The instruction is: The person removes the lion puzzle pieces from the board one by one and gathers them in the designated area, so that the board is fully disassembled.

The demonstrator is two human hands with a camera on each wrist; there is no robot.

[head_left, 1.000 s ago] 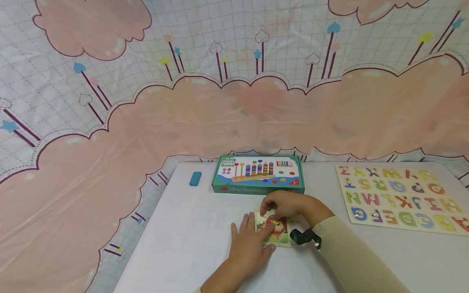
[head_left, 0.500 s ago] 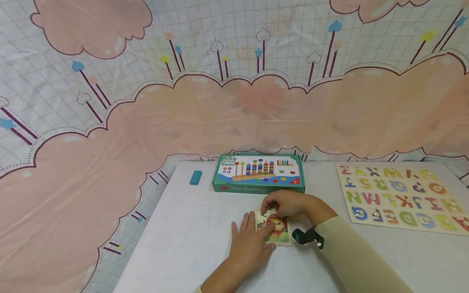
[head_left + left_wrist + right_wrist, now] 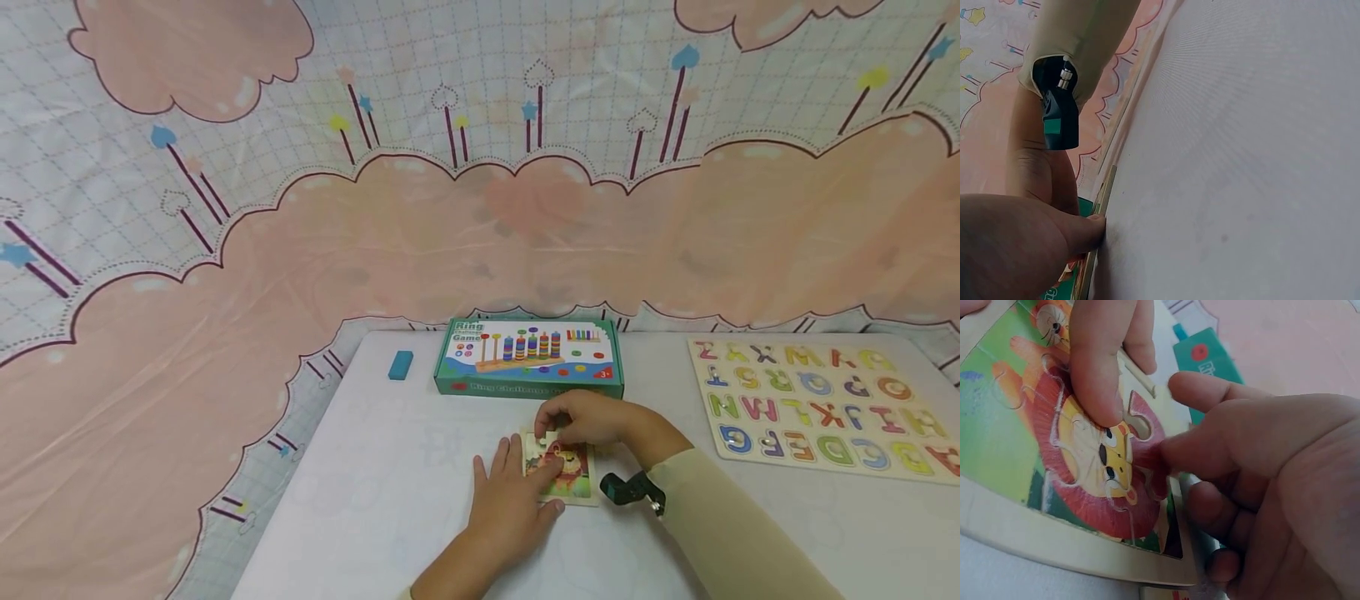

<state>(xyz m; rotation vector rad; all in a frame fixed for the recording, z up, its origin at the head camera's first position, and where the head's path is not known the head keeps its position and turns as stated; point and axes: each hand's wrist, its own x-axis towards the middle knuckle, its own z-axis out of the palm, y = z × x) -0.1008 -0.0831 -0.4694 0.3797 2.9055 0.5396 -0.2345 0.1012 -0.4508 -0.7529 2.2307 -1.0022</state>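
Note:
A small wooden jigsaw puzzle (image 3: 577, 485) with a red-maned lion picture lies in its pale frame on the table. My left hand (image 3: 510, 504) rests over its left side, fingers spread; the index finger (image 3: 1094, 375) presses on the lion's face and the thumb (image 3: 1088, 231) lies along the frame's edge. My right hand (image 3: 588, 417) reaches over the top of the puzzle. Between its thumb and index finger it pinches a red puzzle piece (image 3: 1152, 464) at the mane, beside a bare gap in the picture. The fingertips partly hide this piece.
Behind the puzzle stands a green ring game box (image 3: 528, 358), with a blue block (image 3: 401, 365) to its left. An alphabet board (image 3: 817, 408) lies at the right. In the right wrist view, a small wooden piece (image 3: 1166, 594) lies beside the frame. A dark wrist camera (image 3: 630, 487) sits at the right cuff.
My right fingertips shift slightly at the top of the puzzle with the piece between them. My left hand stays in the same place.

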